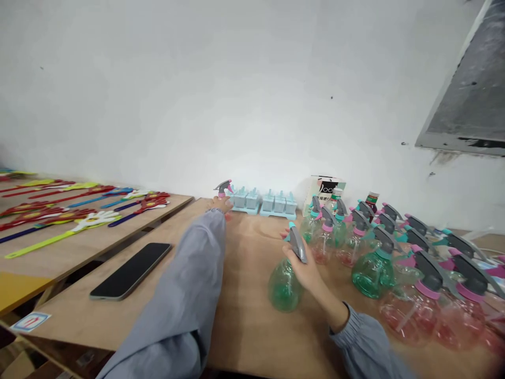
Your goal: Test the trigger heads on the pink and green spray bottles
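Far back on the wooden table, my left hand (221, 203) is wrapped round a spray bottle with a grey and pink nozzle (224, 187); the hand hides most of its body. Nearer to me, my right hand (302, 260) grips the neck of a green spray bottle (284, 289) with a grey and teal nozzle. This bottle is upright, a little left of the hand. Beside my left hand stand pale blue popsicle moulds (279, 204) in two trays.
Several pink and green spray bottles (373, 271) crowd the right side, with a printed box (317, 192) behind them. A black phone (132, 269) lies on the left. Colourful hand-shaped clappers (84, 223) cover another table (43, 263) at far left.
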The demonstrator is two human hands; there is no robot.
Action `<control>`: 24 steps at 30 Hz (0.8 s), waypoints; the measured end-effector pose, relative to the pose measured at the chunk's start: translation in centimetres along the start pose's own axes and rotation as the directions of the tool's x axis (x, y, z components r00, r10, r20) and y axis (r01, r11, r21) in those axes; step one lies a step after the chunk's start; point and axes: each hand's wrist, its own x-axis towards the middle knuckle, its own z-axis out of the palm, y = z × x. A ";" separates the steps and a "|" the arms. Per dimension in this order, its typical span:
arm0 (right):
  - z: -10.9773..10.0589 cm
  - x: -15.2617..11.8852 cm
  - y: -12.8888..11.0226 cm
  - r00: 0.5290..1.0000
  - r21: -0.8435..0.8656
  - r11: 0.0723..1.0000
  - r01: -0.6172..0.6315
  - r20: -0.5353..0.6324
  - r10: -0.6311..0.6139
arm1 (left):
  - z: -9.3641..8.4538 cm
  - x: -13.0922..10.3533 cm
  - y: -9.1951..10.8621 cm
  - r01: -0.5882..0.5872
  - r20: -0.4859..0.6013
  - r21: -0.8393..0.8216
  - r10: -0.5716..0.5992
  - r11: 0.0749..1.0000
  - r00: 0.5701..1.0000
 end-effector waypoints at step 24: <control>-2.0 0.2 -2.8 0.992 0.108 0.994 0.006 -0.122 0.008 | 1.6 -23.5 2.1 -0.532 -0.285 -0.061 0.496 0.844 0.820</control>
